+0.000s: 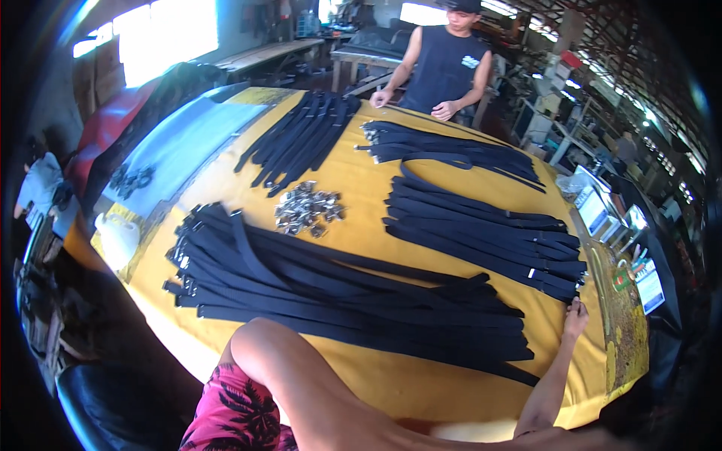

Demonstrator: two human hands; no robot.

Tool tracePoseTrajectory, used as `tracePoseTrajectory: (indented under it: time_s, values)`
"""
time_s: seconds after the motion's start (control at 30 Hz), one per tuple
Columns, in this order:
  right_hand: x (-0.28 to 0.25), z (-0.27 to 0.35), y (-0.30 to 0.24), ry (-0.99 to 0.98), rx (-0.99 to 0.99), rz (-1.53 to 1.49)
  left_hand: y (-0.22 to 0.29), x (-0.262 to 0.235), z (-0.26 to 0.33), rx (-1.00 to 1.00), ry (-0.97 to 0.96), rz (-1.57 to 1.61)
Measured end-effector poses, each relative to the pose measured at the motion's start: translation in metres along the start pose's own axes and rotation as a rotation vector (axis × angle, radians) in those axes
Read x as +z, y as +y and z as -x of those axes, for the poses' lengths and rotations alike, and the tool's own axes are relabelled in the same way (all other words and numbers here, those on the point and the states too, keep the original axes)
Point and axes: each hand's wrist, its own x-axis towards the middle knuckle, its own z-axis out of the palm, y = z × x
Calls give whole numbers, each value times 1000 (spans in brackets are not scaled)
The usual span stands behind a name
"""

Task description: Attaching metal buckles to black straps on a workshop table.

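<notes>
On the yellow table (391, 379), right hand (575, 316) stretched out to the near right corner, fingertips touching the end of the right-hand pile of black straps (481, 225) where small metal fittings show; fingers look loosely extended, nothing clamped, exact grip hard to tell at this size. Left arm comes in from the lower edge, elbow raised over the near table edge; left hand hidden, so grip cannot be told. Big near pile of black straps (338, 289) lies across the table just beyond that elbow, buckle ends at the left. Heap of shiny metal buckles (307, 208) sits loose mid-table, between the piles, not in any container. Two more strap bundles at the far side: far left bundle (301, 139), far right bundle (444, 150). Another person (444, 64) in a dark sleeveless top stands at the far edge, hands on the table. White plastic jug (116, 237) at the left edge. Boxes (602, 210) just off the right edge, contents unclear.
</notes>
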Motion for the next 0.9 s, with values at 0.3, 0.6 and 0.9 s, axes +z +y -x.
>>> tracePoseTrajectory:
  time_s: [0.3,0.6,0.9]
  values:
    - [-23,-13,39,-20,-63,3,109,-109,6,96,186,-197]
    - [-94,-97,98,256,-403,78,112,-188,26,342,6,27]
    - [-5,-23,-140,23,-422,-154,127,-246,52,-155,0,-401]
